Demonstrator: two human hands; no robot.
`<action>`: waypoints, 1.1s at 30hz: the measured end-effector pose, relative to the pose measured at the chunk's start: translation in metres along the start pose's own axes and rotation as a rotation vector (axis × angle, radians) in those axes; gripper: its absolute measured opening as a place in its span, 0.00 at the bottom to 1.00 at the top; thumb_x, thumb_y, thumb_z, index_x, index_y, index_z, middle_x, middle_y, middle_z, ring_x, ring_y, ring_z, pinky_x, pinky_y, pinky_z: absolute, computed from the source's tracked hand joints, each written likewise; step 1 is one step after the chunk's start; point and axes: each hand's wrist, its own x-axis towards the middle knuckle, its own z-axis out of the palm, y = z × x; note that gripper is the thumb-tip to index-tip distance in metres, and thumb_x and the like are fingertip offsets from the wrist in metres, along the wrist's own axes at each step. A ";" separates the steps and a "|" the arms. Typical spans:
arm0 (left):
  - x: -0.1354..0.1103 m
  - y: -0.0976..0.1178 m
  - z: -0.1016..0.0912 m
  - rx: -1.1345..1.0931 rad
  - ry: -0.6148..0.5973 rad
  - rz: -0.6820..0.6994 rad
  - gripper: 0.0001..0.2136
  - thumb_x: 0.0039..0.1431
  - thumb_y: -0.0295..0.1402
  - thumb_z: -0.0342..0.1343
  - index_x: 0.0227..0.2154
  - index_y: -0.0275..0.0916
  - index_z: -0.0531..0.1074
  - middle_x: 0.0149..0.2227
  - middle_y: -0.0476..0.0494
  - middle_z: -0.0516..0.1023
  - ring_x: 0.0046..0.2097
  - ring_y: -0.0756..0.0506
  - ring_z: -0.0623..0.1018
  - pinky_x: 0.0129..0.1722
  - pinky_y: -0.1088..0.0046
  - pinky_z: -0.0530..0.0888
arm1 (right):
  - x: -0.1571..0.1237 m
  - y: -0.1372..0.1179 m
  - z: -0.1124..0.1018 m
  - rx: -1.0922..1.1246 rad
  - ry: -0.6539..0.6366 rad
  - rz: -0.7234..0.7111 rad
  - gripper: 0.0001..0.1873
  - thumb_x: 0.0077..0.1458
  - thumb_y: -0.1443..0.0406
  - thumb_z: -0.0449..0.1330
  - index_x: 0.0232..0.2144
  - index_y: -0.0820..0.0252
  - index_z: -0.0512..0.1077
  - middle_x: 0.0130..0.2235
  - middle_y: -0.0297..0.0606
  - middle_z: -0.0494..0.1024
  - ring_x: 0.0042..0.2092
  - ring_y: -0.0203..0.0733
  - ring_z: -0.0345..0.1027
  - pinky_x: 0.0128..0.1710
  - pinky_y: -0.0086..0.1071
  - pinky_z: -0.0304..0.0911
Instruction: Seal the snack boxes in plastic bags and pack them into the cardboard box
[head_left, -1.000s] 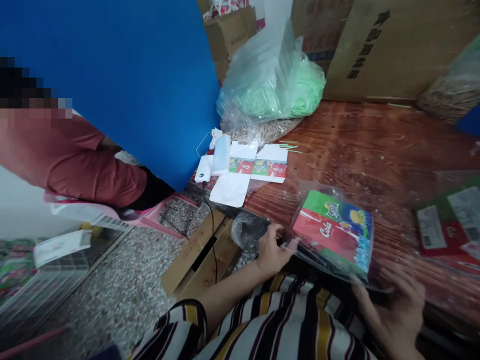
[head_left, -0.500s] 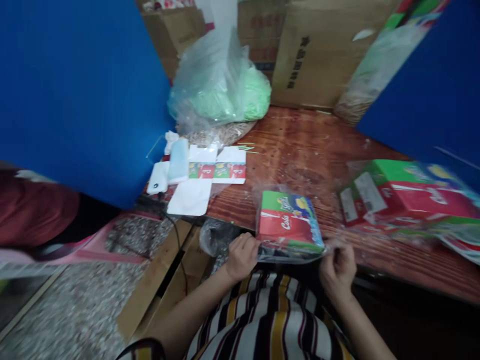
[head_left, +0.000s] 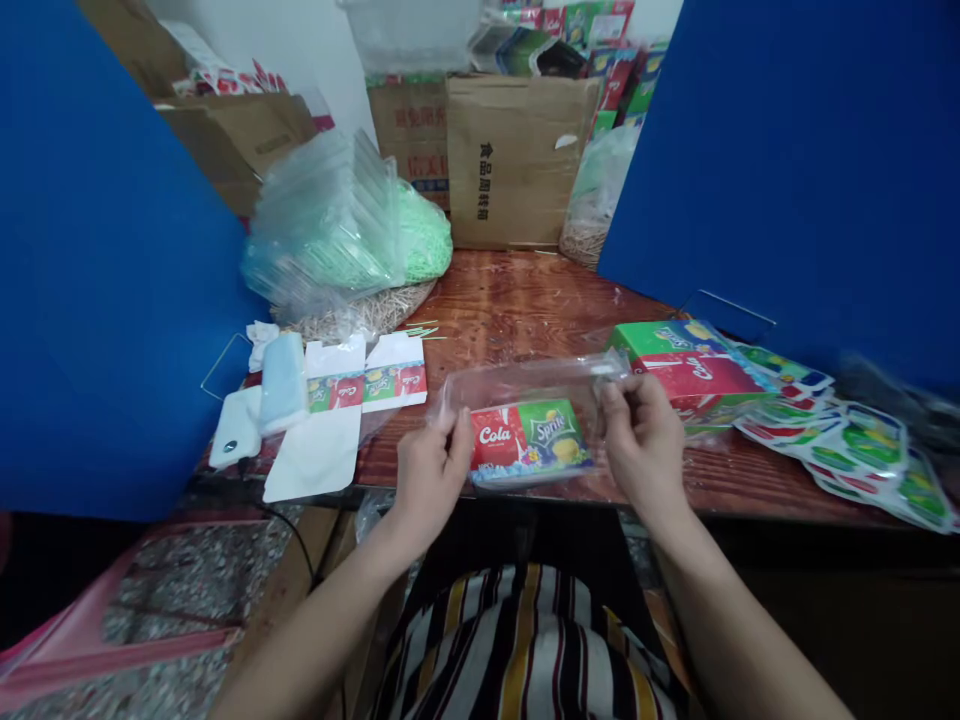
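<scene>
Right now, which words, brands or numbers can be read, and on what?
"Cola": front box, right-hand box, flattened carton, rear stacked boxes.
"Sprite": front box, right-hand box, flattened carton.
"10PCS", apparently: front box.
"食品周转箱": brown cardboard box.
Too blurred or small: red characters on the rear carton, print on the loose pieces.

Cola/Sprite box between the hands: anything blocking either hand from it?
Only clear plastic; the left hand and right hand pinch it at either side of the box. Nothing else visible stands between.
</scene>
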 end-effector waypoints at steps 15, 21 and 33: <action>0.041 -0.036 0.016 -0.240 0.188 0.025 0.10 0.61 0.35 0.54 0.26 0.38 0.64 0.33 0.46 0.74 0.33 0.51 0.73 0.33 0.79 0.68 | 0.023 0.019 0.023 0.208 0.205 -0.104 0.09 0.62 0.60 0.56 0.42 0.58 0.62 0.35 0.37 0.69 0.30 0.36 0.65 0.29 0.30 0.63; 0.066 -0.031 0.022 -0.930 0.027 -0.238 0.16 0.53 0.40 0.63 0.31 0.40 0.60 0.26 0.52 0.75 0.26 0.50 0.77 0.26 0.77 0.73 | 0.027 -0.019 0.037 -0.101 0.187 -0.859 0.12 0.57 0.73 0.58 0.43 0.57 0.66 0.39 0.39 0.72 0.41 0.41 0.68 0.40 0.34 0.68; 0.085 -0.028 0.028 -1.087 -0.042 -0.267 0.14 0.56 0.43 0.59 0.37 0.36 0.72 0.35 0.45 0.80 0.35 0.46 0.80 0.40 0.67 0.78 | 0.089 -0.039 0.092 -0.525 -0.341 -1.069 0.14 0.66 0.69 0.49 0.51 0.67 0.68 0.46 0.49 0.70 0.44 0.43 0.64 0.38 0.32 0.66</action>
